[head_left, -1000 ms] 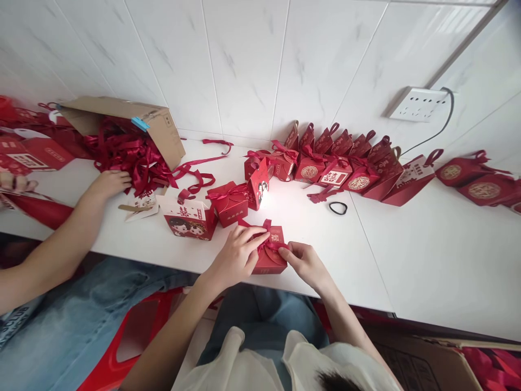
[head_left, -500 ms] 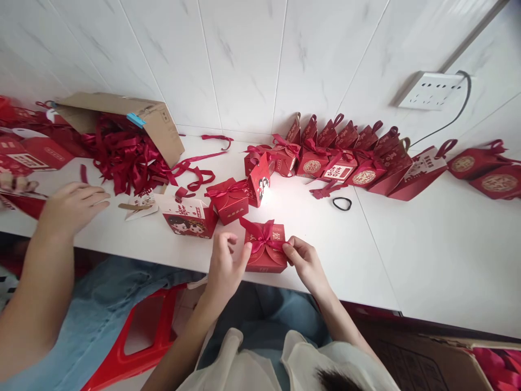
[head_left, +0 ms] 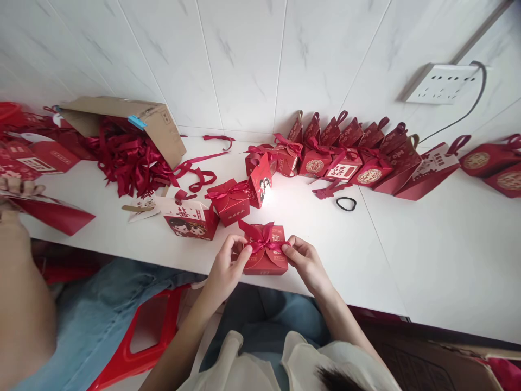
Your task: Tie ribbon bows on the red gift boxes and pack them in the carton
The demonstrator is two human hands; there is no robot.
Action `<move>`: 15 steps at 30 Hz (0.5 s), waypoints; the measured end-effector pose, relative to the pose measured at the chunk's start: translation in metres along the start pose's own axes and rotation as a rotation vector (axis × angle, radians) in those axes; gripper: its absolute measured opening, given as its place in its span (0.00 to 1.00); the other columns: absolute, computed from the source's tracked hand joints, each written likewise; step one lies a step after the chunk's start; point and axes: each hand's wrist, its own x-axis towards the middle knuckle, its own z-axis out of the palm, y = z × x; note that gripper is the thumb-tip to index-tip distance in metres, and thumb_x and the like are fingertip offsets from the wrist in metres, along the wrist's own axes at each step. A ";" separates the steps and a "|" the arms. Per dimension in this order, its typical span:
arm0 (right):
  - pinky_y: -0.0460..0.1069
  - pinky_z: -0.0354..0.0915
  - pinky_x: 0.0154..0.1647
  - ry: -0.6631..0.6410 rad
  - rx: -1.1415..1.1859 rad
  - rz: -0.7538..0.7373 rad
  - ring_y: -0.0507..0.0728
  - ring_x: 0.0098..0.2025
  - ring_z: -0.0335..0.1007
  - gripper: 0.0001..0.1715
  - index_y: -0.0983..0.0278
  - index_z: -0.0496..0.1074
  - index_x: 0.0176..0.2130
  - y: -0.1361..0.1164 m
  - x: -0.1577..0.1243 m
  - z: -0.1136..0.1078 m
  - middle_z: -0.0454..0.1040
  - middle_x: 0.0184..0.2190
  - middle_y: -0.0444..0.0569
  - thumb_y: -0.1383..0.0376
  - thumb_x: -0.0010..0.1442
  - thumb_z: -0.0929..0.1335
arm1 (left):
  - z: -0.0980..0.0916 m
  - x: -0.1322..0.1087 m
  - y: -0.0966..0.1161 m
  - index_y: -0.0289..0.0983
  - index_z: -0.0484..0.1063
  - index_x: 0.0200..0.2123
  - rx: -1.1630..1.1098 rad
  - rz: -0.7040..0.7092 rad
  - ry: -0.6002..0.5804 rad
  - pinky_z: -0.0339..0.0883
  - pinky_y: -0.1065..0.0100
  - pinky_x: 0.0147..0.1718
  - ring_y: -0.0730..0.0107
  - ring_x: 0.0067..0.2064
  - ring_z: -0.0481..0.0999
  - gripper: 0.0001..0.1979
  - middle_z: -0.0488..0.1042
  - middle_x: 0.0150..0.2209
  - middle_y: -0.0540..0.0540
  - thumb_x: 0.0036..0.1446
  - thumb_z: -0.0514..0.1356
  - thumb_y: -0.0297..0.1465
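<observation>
A red gift box [head_left: 266, 266] with gold print lies near the table's front edge. Across its top sits a bow of dark red ribbon [head_left: 264, 239]. My left hand [head_left: 230, 263] pinches the bow's left side between thumb and bent fingers. On the other side, my right hand [head_left: 303, 260] pinches the ribbon's right side by the box's edge. Just behind stand a ribbon-tied red box [head_left: 228, 202], a box with cartoon faces [head_left: 189, 219] and a slanted red box with printed figures [head_left: 260, 182].
A cardboard box [head_left: 163, 125] spills ribbons [head_left: 126, 157] at the left. Several finished red boxes [head_left: 342, 165] line the wall. A black hair tie [head_left: 345, 204] lies before them. At far left, a co-worker's hand [head_left: 20, 187] holds a red folded box [head_left: 61, 212].
My left fingers have closed on the bow's left side; they were apart before. The co-worker's nearer hand has drawn back left, and a red folded box now shows there.
</observation>
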 end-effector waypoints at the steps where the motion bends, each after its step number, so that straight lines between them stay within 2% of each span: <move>1: 0.46 0.46 0.25 0.002 0.008 0.004 0.49 0.22 0.50 0.22 0.63 0.61 0.24 0.001 0.000 0.000 0.60 0.20 0.40 0.51 0.49 0.72 | -0.001 0.001 0.001 0.39 0.64 0.33 -0.001 -0.003 -0.022 0.63 0.71 0.31 0.70 0.33 0.69 0.11 0.67 0.30 0.50 0.56 0.53 0.40; 6: 0.46 0.50 0.25 0.010 0.026 0.010 0.49 0.23 0.53 0.22 0.62 0.62 0.24 0.000 0.001 -0.001 0.63 0.20 0.40 0.51 0.48 0.72 | -0.006 0.004 0.006 0.38 0.61 0.26 0.057 -0.052 -0.110 0.63 0.71 0.29 0.71 0.30 0.68 0.13 0.65 0.27 0.51 0.55 0.54 0.42; 11: 0.46 0.50 0.25 -0.006 0.027 0.006 0.48 0.22 0.53 0.23 0.63 0.62 0.22 -0.003 0.001 0.001 0.63 0.19 0.39 0.53 0.43 0.75 | -0.010 -0.003 0.013 0.38 0.59 0.22 0.213 -0.039 -0.053 0.62 0.70 0.27 0.70 0.29 0.67 0.17 0.63 0.26 0.51 0.53 0.55 0.44; 15: 0.46 0.54 0.27 0.000 0.041 0.019 0.49 0.23 0.57 0.24 0.63 0.63 0.22 -0.002 0.000 0.002 0.65 0.19 0.40 0.53 0.41 0.76 | -0.011 -0.008 0.017 0.38 0.60 0.22 0.267 -0.048 -0.038 0.62 0.70 0.27 0.71 0.27 0.66 0.16 0.64 0.25 0.51 0.55 0.53 0.43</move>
